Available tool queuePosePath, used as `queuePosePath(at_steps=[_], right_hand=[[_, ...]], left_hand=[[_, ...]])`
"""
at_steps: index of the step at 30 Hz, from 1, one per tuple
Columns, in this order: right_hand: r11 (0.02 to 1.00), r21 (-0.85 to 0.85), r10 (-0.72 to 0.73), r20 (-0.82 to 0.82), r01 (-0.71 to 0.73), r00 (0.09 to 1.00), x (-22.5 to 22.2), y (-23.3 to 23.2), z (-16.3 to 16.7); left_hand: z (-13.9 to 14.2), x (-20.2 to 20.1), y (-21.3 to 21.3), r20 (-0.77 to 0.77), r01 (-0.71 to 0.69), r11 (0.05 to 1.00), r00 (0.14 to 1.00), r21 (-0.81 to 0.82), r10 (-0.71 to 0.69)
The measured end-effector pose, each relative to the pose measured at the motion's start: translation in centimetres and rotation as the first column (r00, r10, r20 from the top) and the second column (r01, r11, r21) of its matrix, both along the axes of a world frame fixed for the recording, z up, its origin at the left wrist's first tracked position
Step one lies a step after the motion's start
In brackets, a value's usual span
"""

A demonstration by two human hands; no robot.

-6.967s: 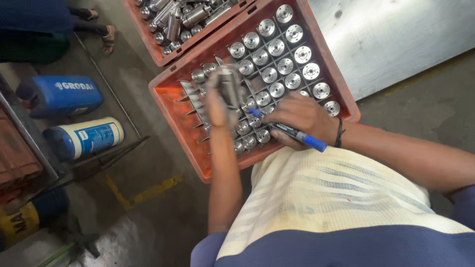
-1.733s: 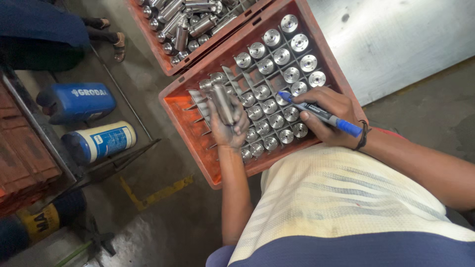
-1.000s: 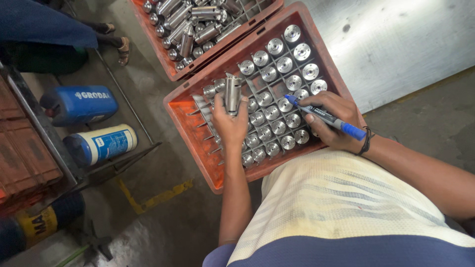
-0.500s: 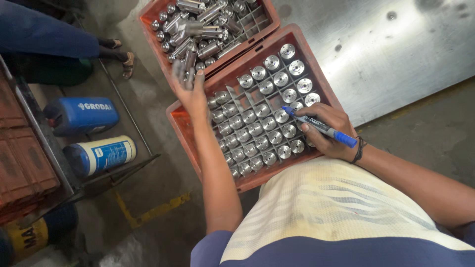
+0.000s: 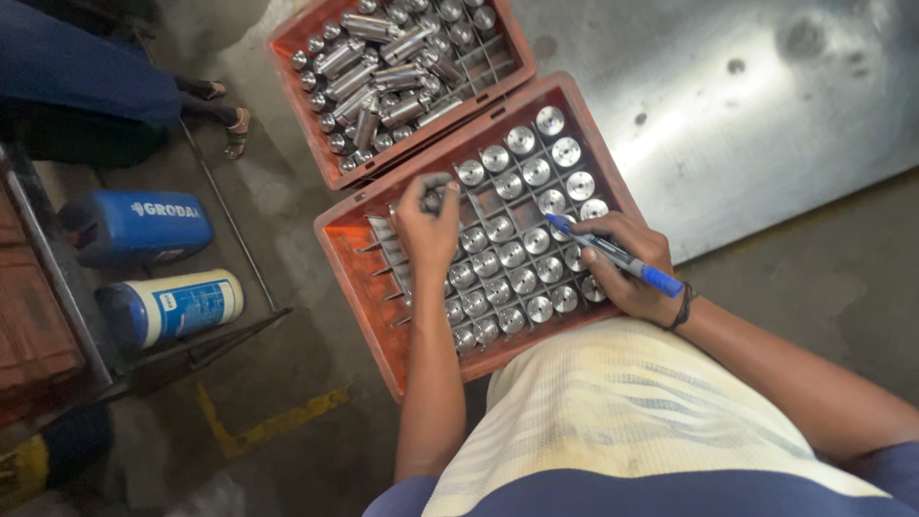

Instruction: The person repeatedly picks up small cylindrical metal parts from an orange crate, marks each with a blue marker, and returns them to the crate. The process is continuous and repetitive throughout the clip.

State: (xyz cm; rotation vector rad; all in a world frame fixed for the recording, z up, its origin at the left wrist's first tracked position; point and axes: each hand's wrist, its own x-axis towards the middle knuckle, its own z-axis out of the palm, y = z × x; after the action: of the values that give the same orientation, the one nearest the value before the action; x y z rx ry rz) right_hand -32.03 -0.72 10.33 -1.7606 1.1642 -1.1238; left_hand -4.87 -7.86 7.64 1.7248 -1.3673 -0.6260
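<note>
My left hand [image 5: 427, 228] hovers over the upper left of the near orange crate [image 5: 350, 278], fingers curled round a small metal cylinder [image 5: 437, 184]. The crate's grid holds several upright metal cylinders [image 5: 522, 280], shiny ends up. Resting on the crate's right side, my right hand [image 5: 632, 278] grips a blue marker [image 5: 618, 257] whose tip points at the cylinders. A second orange crate [image 5: 304, 136] behind it holds several loose cylinders [image 5: 383, 75] lying in a heap.
A blue canister [image 5: 134, 226] and a white-and-blue one [image 5: 178, 306] lie on the floor at left beside a metal rack [image 5: 57, 287]. Another person's sandalled feet [image 5: 226, 115] are at upper left. A steel sheet [image 5: 756, 115] lies at right. A yellow mark [image 5: 270, 427] crosses the floor.
My left hand has come back from the far crate of loose parts to the near crate with a cylinder in its fingers. The right hand with the marker stays put.
</note>
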Motion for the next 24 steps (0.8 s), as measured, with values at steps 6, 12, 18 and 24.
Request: queuePosePath(at_steps=[6, 12, 18, 24], right_hand=[[0.998, 0.021, -0.057, -0.041, 0.058, 0.998, 0.2, -0.8, -0.1], [0.975, 0.205, -0.093, 0.022, 0.087, 0.995, 0.5, -0.6, -0.8], [0.979, 0.150, -0.149, 0.067, 0.138, 0.987, 0.1, -1.4, -0.8], [0.983, 0.123, -0.144, 0.053, 0.137, 0.988, 0.1, -1.5, -1.2]], left_hand=[[1.8, 1.8, 1.2, 0.010, -0.069, 0.998, 0.998, 0.013, 0.069], [1.9, 4.4, 2.7, -0.004, -0.090, 0.995, 0.996, -0.047, 0.090], [2.7, 9.3, 2.5, -0.096, -0.235, 0.969, 0.969, -0.080, 0.228], [2.6, 9.2, 2.5, -0.064, -0.226, 0.972, 0.971, 0.060, 0.229]])
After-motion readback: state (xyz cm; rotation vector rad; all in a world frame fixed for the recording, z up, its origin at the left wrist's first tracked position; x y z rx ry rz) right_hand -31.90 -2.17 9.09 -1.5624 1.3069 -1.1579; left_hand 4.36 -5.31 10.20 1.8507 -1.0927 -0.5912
